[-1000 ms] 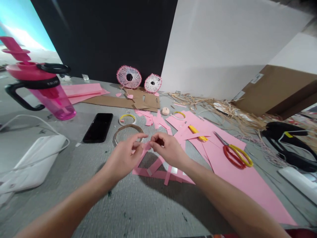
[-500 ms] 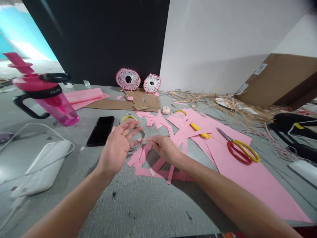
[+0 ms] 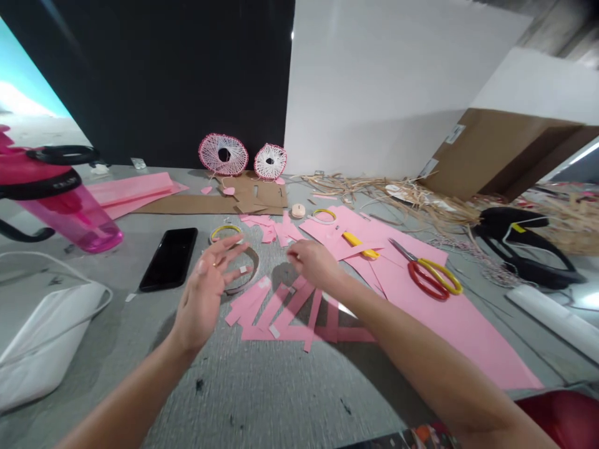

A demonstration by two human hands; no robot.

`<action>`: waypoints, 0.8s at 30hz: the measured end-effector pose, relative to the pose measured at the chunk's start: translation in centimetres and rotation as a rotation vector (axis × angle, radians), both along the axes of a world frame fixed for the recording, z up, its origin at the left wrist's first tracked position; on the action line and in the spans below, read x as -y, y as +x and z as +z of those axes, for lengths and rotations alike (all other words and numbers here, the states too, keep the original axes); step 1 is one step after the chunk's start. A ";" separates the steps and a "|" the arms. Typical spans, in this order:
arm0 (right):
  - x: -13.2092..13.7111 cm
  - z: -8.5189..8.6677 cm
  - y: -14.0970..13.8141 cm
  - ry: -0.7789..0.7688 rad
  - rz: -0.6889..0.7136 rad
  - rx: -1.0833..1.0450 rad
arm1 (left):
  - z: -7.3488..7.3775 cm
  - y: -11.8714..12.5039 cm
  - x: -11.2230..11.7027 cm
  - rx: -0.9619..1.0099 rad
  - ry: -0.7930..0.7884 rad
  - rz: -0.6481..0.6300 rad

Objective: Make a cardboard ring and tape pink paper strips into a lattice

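My left hand [image 3: 203, 296] is raised over the table with its fingers spread, palm turned inward. A small white tab like tape [image 3: 243, 269] sticks to one of its fingertips. Behind those fingers lies a thin round ring [image 3: 255, 265], partly hidden by them. To the right, my right hand [image 3: 314, 260] has thumb and fingers pinched together; what they hold, if anything, is too small to make out. Pink paper strips [image 3: 292, 308] lie below both hands, some bearing small white tabs [image 3: 274, 331]. A yellow-rimmed tape roll [image 3: 213, 237] sits behind my left hand.
Scissors [image 3: 428, 274] and a yellow cutter [image 3: 358, 242] rest on pink paper [image 3: 468, 343] at right. Left are a black phone [image 3: 169, 259], a pink bottle [image 3: 88, 218] and a white power bank [image 3: 42, 343]. Two thread-wound rings [image 3: 224, 168] lean at the back.
My right hand has moved away from the left fingertips, opening a gap between the hands. The view has turned slightly right. The white tab stays on my left fingertip.
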State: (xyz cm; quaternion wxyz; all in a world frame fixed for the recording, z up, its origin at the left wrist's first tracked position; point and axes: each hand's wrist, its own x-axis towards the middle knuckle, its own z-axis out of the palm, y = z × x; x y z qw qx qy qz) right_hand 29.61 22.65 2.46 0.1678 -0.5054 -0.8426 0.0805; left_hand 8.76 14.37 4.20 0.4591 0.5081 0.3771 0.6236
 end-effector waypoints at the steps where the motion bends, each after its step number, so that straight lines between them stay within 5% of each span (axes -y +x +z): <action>1: -0.9 0.4 0.8 -0.001 -0.065 0.014 | -0.1 -0.1 -0.1 0.001 -0.007 0.016; 7: -4.7 0.3 1.8 -0.043 -0.244 0.093 | -0.5 -0.2 -0.5 -0.002 -0.045 0.042; 15: -5.5 0.5 0.7 -0.053 -0.302 -0.069 | -0.7 -0.4 -0.5 -0.018 -0.047 0.064; 20: -1.9 2.2 0.2 -0.078 -0.203 -0.345 | -1.0 -0.4 -0.7 -0.001 -0.110 0.122; 24: 3.4 1.9 -2.0 -0.362 0.034 -0.813 | -0.7 0.0 -0.7 0.085 -0.180 0.056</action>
